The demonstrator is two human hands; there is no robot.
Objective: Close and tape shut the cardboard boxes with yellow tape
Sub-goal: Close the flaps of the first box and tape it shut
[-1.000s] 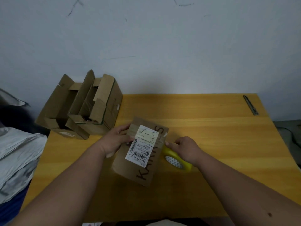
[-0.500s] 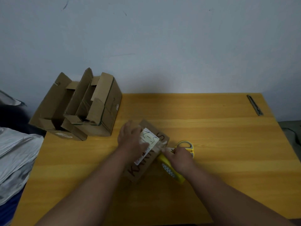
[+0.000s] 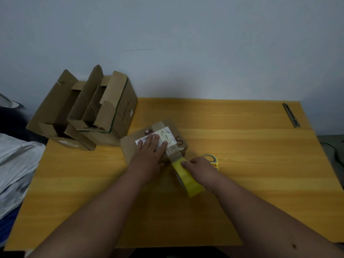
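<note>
a person leans over a yellow wooden table (image 3: 242, 183), taping a small cardboard box (image 3: 130, 146) that lies flat near the table's middle, just in front of two open boxes. the left hand (image 3: 150, 155) lies on top of the box with fingers straight and spread, pressing down on a white shipping label (image 3: 165, 135) and the strip of tape (image 3: 174, 151) that runs across it. that strip leaves the box's near right edge and leads straight to a roll of yellow tape (image 3: 188, 177), which the right hand (image 3: 201, 166) grips with curled fingers, holding it on edge just beside the box and low over the table. a pair of yellow-handled scissors (image 3: 212, 158) lies on the table just behind the right hand, partly hidden by it. a black letter "s" is written on the box's right side. at the table's far left corner stand two larger cardboard boxes (image 3: 104, 116), touching each other, flaps raised and unsealed. a slim grey metal tool (image 3: 291, 114) lies at the far right corner. crumpled pale plastic sheeting (image 3: 16, 164) is heaped beside the table's left edge.
</note>
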